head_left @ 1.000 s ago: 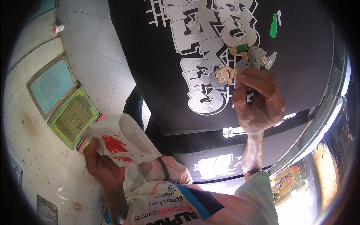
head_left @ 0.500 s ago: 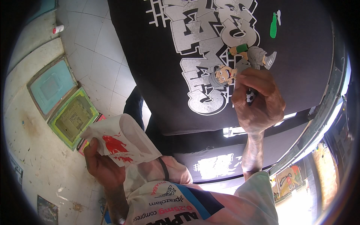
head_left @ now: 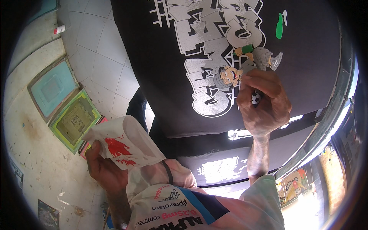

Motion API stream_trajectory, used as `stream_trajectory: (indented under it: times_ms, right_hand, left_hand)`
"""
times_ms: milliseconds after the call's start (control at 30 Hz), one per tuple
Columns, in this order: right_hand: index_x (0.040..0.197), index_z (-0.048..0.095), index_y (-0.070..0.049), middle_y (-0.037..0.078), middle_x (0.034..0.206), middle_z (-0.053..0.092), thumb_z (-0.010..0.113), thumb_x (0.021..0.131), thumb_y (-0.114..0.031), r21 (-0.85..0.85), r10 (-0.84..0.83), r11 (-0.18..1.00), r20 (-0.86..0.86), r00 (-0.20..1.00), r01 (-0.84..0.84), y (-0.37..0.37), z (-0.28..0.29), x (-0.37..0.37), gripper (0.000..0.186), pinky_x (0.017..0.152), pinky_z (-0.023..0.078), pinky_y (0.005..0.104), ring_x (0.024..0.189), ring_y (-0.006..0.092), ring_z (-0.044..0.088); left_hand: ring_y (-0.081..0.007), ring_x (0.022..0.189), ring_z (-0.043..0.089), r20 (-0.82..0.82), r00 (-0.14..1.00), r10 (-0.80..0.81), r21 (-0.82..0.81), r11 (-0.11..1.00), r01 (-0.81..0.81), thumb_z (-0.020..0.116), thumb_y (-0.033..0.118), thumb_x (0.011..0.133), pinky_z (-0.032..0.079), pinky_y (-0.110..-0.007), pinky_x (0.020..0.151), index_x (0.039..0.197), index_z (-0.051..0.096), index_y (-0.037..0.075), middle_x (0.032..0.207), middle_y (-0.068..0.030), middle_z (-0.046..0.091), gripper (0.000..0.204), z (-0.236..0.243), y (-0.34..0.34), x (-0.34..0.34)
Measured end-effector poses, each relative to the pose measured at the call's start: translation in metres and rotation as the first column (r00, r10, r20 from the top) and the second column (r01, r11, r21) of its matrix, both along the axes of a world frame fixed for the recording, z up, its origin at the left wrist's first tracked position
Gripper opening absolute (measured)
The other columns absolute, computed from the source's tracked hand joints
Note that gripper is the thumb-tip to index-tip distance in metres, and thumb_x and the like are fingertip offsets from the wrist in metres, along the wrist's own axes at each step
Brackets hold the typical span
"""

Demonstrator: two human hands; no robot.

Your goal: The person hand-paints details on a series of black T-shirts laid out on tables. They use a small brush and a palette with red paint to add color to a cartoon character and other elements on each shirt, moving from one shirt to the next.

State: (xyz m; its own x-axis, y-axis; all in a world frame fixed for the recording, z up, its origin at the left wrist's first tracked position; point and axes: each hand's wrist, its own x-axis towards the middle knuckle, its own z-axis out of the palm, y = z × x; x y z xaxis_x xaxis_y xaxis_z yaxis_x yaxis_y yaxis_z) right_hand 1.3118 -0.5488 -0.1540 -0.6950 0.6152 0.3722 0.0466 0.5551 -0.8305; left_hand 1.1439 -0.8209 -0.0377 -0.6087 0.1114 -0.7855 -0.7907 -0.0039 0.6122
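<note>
A curled white sheet [head_left: 142, 142] smeared with red paint is in my left hand [head_left: 105, 172], pinched at its edge by thumb and fingers. On the right, my right hand [head_left: 268, 101] is closed in a pinch over the black fabric [head_left: 306, 61], its fingertips at the printed cartoon figure [head_left: 230, 76]. Anything between those fingertips is hidden or too small to name. Part of a printed football [head_left: 256, 99] shows through the gap under that hand. Large grey-white lettering [head_left: 203, 34] runs along the fabric, and a green bottle print [head_left: 280, 28] is farther off.
To the left, a blue framed screen [head_left: 53, 90] and a yellow-green framed screen [head_left: 76, 119] rest beside the tiled floor [head_left: 99, 50]. Nearer me is another black fabric piece with a white print [head_left: 218, 169]. A small red-and-white object [head_left: 59, 30] lies at the far left.
</note>
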Motion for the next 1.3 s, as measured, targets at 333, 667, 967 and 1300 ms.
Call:
stream_trajectory:
  times_ms: [333,667,967,1300]
  right_hand:
    - [0.099,0.067,0.003,0.013,0.09,0.069,0.073,0.074,0.011,-0.001,0.02,1.0,-0.018,1.0,-0.02,0.001,0.0,0.0,0.026,0.056,0.049,0.0239,0.065,0.0122,0.062]
    - [0.097,0.067,0.002,0.012,0.087,0.069,0.067,0.071,0.014,0.036,0.005,0.999,0.017,1.0,-0.005,0.001,0.006,-0.005,0.029,0.057,0.05,0.0249,0.067,0.0139,0.064]
    - [0.096,0.067,0.002,0.012,0.087,0.069,0.066,0.071,0.015,0.008,0.0,1.0,0.031,1.0,0.0,0.0,0.007,-0.002,0.029,0.056,0.049,0.0246,0.065,0.0143,0.063]
    - [0.096,0.067,0.003,0.013,0.087,0.068,0.065,0.071,0.017,-0.001,0.008,1.0,0.036,0.999,-0.008,0.0,0.01,-0.005,0.029,0.057,0.05,0.0246,0.066,0.0141,0.063]
  left_hand:
    - [-0.0255,0.111,0.068,-0.016,1.0,-0.012,0.026,1.0,0.013,0.051,0.033,0.097,0.06,-0.045,0.093,0.136,0.051,0.004,0.125,-0.0152,0.065,0.048,0.0,0.002,-0.001]
    - [-0.0246,0.109,0.068,-0.008,0.999,0.04,0.03,0.999,-0.04,0.052,0.031,0.098,0.058,-0.043,0.094,0.134,0.052,0.004,0.122,-0.0128,0.066,0.045,0.002,0.001,0.0]
    - [-0.0251,0.111,0.066,0.012,0.999,0.045,0.119,0.992,-0.046,0.055,0.027,0.099,0.055,-0.043,0.097,0.135,0.05,0.004,0.123,-0.0124,0.065,0.043,0.001,0.002,0.001]
    - [-0.0247,0.112,0.066,0.007,0.997,0.074,0.101,0.992,-0.074,0.055,0.025,0.098,0.055,-0.043,0.098,0.136,0.05,0.004,0.124,-0.0127,0.065,0.044,0.0,0.001,0.002]
